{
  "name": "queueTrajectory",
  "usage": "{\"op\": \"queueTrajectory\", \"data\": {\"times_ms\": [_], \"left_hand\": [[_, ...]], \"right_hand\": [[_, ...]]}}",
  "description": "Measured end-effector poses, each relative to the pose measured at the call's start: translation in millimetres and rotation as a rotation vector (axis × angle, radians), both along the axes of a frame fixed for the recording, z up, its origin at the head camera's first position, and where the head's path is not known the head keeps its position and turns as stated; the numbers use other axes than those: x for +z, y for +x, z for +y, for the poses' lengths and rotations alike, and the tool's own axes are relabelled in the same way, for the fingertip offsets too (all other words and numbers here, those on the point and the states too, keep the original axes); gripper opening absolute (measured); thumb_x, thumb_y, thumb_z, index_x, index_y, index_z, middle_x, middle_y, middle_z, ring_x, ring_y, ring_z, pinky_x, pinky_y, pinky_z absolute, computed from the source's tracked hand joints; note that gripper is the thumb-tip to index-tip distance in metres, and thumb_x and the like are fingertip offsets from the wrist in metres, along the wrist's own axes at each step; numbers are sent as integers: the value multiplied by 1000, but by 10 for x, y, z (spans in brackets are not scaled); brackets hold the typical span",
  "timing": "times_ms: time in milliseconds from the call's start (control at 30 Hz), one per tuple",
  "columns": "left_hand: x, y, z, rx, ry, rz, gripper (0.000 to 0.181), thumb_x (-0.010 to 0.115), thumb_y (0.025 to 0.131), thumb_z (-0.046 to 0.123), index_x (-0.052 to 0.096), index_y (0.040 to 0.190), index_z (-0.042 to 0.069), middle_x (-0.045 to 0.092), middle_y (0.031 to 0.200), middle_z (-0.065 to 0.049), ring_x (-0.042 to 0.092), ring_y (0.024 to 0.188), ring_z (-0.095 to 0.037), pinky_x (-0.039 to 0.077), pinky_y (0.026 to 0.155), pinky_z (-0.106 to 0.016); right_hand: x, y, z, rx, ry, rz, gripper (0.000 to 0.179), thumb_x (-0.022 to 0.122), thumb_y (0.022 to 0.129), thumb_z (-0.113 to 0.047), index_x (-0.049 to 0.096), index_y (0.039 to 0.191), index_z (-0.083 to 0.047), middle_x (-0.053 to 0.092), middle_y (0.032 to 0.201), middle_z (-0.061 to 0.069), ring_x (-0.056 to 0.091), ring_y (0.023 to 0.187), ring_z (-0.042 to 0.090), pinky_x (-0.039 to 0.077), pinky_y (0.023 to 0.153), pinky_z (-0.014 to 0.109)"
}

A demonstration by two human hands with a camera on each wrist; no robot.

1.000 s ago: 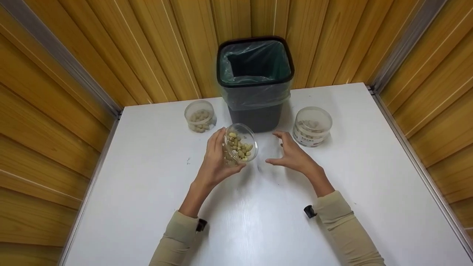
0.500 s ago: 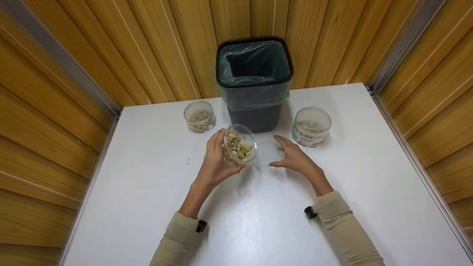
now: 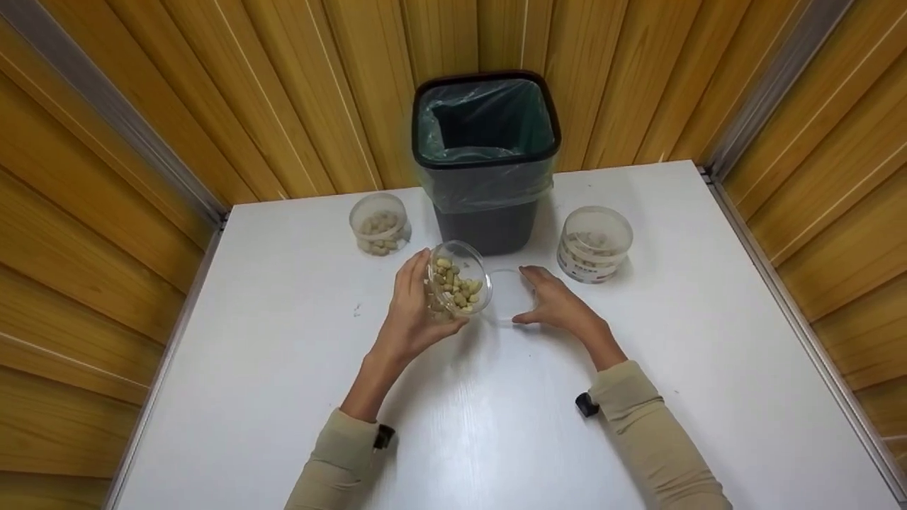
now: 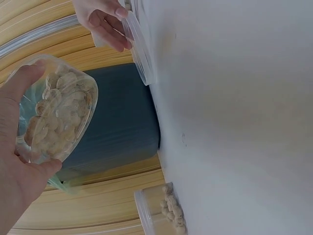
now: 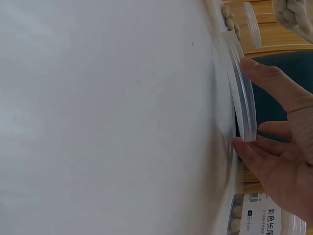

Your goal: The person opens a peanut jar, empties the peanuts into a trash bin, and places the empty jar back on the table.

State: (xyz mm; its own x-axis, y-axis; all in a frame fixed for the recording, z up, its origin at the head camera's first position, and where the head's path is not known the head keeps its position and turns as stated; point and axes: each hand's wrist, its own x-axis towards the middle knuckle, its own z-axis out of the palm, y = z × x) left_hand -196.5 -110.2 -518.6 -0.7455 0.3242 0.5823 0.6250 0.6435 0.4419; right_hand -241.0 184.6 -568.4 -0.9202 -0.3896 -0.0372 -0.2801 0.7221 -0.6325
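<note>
My left hand (image 3: 409, 306) holds a clear plastic jar (image 4: 73, 105), its mouth tilted toward the right. Pale nuts (image 3: 457, 283) lie inside it, and their exact kind is hard to tell. Low over the white table, the right hand (image 3: 563, 303) grips a clear round lid (image 3: 509, 297) by its edge. In the right wrist view the thumb is on one side of the lid (image 5: 242, 93) and the fingers are on the other. The lid stands apart from the jar, just right of it in the head view.
A grey bin (image 3: 489, 219) with a clear liner stands behind the hands. Left of it is a clear jar (image 3: 379, 225) of pale nuts. A labelled clear jar (image 3: 594, 248) with pale pieces stands to the right. Wood-patterned walls (image 3: 283, 92) enclose the white table (image 3: 283, 397).
The right hand has closed in on the lid, which now shows plainly between its thumb and fingers, lower and nearer the table's middle. The left hand and jar have hardly moved.
</note>
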Motion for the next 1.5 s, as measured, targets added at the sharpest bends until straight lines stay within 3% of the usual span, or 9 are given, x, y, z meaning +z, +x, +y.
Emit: {"op": "queueTrajectory", "data": {"times_ms": [367,567,767,900,1100,1333,1500], "left_hand": [[1,11,-6,2,10,-34,125,97,62,37,24,157,0,35,153,-22,33,145,-32,34,119,-43],[-6,1,4,7,-14,-11,125,97,63,38,25,156,-2,35,153,-21,33,145,-32,36,118,-43],[-24,8,17,1,-8,-20,126,98,62,37,24,156,-2,35,153,-22,33,145,-32,36,117,-44],[-20,10,9,-5,-1,-8,125,98,62,35,25,156,-2,35,153,-23,33,145,-33,37,117,-45],[-16,1,-7,-1,-2,24,124,98,61,35,26,155,-3,36,151,-24,35,143,-35,38,116,-45],[-5,8,-9,-1,13,10,124,98,61,35,27,154,-4,36,152,-23,34,144,-33,38,116,-45],[2,6,14,-2,2,7,124,98,62,36,26,155,-3,36,152,-23,34,144,-33,38,116,-45]], "right_hand": [[-55,-11,-150,2,15,-48,99,87,78,-24,32,154,7,30,158,29,27,148,44,26,121,51],[-71,-9,-189,26,27,-56,102,85,80,-25,26,157,7,25,162,28,21,150,43,22,123,51],[33,-17,-147,21,28,-26,100,83,83,-30,25,156,8,28,160,29,24,148,47,23,122,53],[260,-41,-73,-13,1,-10,96,78,88,-33,25,157,7,28,161,28,23,149,46,24,121,55],[753,-48,52,-80,-51,11,89,71,95,-36,23,158,5,26,163,26,22,151,43,23,122,56],[1331,-98,183,-156,-203,72,68,63,101,-30,34,156,-1,34,160,21,40,142,42,37,115,54],[1708,-248,260,-276,-335,36,60,57,104,-36,42,153,-4,44,155,17,47,138,37,43,111,51]]}}
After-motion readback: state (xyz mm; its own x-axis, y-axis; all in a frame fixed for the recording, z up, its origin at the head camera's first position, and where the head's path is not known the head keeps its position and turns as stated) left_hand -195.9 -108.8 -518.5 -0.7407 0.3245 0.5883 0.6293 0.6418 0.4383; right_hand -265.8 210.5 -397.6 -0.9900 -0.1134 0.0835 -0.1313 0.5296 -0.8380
